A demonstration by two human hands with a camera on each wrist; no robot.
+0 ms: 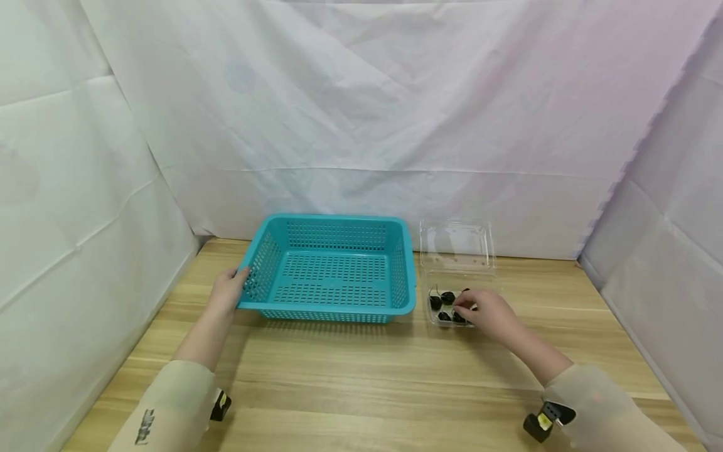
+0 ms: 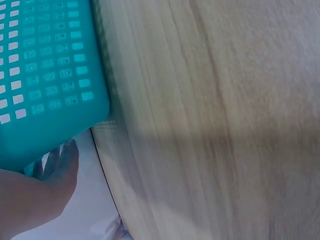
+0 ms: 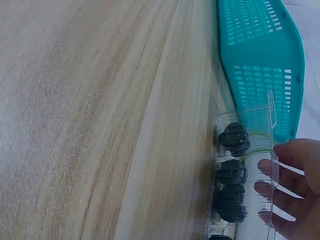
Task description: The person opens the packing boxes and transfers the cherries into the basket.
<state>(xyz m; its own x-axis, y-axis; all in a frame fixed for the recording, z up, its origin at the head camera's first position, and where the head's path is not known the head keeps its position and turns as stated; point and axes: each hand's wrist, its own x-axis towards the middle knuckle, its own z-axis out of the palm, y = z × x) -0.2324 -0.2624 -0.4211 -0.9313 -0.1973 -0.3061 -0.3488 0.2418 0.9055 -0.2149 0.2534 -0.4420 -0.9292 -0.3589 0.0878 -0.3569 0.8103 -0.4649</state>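
My left hand (image 1: 226, 290) grips the left rim of a turquoise plastic basket (image 1: 333, 311), thumb over the edge. In the left wrist view, the fingers (image 2: 70, 155) curl at the underside of that rim. My right hand (image 1: 490, 314) reaches down into a clear plastic clamshell box (image 1: 459, 276) with its lid standing up. Several small dark round fruits (image 1: 435, 302) with thin green stems lie inside. The right wrist view has the fingertips close to a stem above a dark fruit (image 3: 231, 172); whether they pinch it is unclear.
A wood-grain table (image 1: 361, 383) lies under everything. White cloth (image 1: 361, 113) hangs behind it and on both sides. The basket stands left of the box, with a narrow gap between them. Each sleeve carries a small black camera (image 1: 539, 427).
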